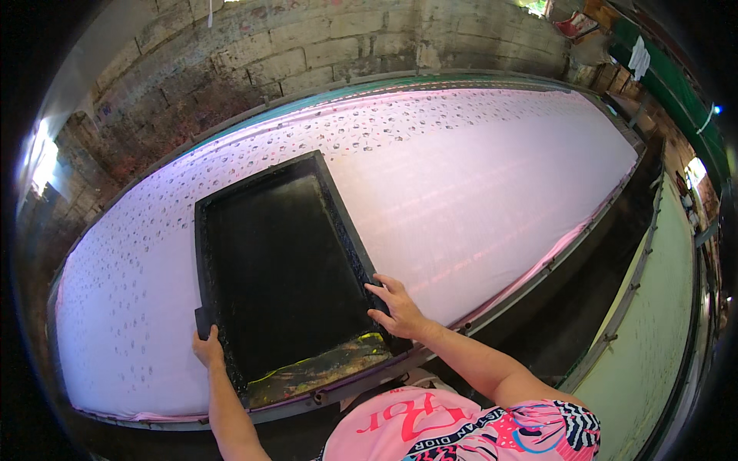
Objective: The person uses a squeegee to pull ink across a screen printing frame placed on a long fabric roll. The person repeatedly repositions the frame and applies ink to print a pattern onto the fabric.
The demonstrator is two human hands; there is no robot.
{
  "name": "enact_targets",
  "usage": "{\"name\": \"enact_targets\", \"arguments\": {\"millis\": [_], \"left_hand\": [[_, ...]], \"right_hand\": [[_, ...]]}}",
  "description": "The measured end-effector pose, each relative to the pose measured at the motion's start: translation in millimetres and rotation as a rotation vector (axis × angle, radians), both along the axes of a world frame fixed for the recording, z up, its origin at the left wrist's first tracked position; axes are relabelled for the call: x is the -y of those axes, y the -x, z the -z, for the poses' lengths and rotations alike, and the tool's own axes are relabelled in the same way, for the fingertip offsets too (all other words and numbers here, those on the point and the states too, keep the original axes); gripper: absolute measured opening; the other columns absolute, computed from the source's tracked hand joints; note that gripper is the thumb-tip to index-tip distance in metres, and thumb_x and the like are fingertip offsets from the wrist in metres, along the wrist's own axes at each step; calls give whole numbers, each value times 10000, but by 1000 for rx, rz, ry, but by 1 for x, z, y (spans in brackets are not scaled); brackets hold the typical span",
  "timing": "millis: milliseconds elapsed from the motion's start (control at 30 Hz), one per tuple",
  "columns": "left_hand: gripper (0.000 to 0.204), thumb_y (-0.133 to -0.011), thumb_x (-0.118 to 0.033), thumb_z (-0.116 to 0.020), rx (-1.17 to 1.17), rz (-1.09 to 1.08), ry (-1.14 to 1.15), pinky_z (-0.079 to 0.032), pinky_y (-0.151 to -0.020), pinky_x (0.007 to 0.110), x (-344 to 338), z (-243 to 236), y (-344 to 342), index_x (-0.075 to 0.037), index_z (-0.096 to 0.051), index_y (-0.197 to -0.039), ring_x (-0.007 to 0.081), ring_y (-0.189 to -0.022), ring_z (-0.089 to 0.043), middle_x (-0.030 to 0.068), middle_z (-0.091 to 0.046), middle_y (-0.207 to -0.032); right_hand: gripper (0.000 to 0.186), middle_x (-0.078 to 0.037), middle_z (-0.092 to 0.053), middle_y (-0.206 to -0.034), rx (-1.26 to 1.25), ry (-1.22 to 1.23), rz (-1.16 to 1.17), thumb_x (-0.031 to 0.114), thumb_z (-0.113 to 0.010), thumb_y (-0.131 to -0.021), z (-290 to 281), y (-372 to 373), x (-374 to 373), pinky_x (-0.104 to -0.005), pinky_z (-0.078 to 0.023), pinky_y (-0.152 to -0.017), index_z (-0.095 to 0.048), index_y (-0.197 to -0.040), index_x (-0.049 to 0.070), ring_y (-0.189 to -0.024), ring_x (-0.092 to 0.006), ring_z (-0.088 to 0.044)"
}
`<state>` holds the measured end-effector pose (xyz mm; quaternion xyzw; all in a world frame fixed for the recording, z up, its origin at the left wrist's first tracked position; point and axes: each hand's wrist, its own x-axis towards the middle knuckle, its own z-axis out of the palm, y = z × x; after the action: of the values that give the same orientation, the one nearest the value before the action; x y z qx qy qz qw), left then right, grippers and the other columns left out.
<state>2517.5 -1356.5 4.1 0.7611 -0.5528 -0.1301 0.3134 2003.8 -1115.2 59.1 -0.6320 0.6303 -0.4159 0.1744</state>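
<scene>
A dark rectangular screen printing frame [344, 223] lies flat on a long sheet of pale pink fabric [469, 207]. Its mesh is almost black, with a paint-stained strip edged in yellow at the near end. My left hand [207, 349] is closed on the frame's left rail near the front corner, thumb upward beside a small dark block [202, 319]. On the opposite rail, my right hand [397, 309] grips the side with its fingers somewhat spread. Small dark and reddish printed motifs cover the fabric's far side and its left part.
The fabric covers a long table whose near edge [530, 273] has small fittings along it. A second long table [653, 307] with a pale green covering stands to the right, across a dark gap. Behind is a stained block wall [307, 58]. A white cloth [639, 58] hangs at upper right.
</scene>
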Motion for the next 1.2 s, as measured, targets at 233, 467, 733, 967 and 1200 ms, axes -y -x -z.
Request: {"name": "enact_targets", "arguments": {"millis": [233,467,733,967,1200], "left_hand": [[400,-933,-302,-893,60,-42,31,-570,-905,495,-1,11,-9,8,-772,-1155,391,-964,-737,191,-791,-1067],[358,-955,-253,-871,-163,29,4,-566,-913,461,-10,-9,12,10,-771,-1176,342,-972,-737,178,-791,-1070],[380,-990,-248,-846,-291,84,-25,-568,-871,425,-5,5,-7,62,-758,-1192,284,-911,-698,134,-771,-1055],[361,-965,-200,-861,-624,97,-44,-606,-826,404,3,-6,-6,14,-766,-1240,255,-920,-708,122,-764,-1090],[306,-985,-152,-835,-787,74,-110,-623,-821,396,-19,-53,117,23,-775,-1230,261,-928,-740,111,-775,-1099]], "right_hand": [[564,-250,-559,-1570,388,94,109,142,-770,-1013,37,4,32,-474,-395,-1282,-605,-1537,16,-1518,-400,-502],[390,-148,-680,-1474,833,134,245,62,-681,-1099,67,12,30,-365,-473,-1221,-660,-1472,-50,-1416,-245,-622],[432,-103,-700,-1487,970,8,208,159,-687,-1125,24,8,30,-347,-465,-1192,-655,-1523,-7,-1375,-177,-618],[473,-56,-700,-1438,968,100,143,212,-729,-1108,-27,14,39,-313,-511,-1093,-655,-1540,32,-1192,-129,-651],[579,-82,-670,-1504,920,55,59,310,-717,-1119,-49,136,30,-328,-501,-1136,-593,-1593,1,-1270,-142,-642]]}}
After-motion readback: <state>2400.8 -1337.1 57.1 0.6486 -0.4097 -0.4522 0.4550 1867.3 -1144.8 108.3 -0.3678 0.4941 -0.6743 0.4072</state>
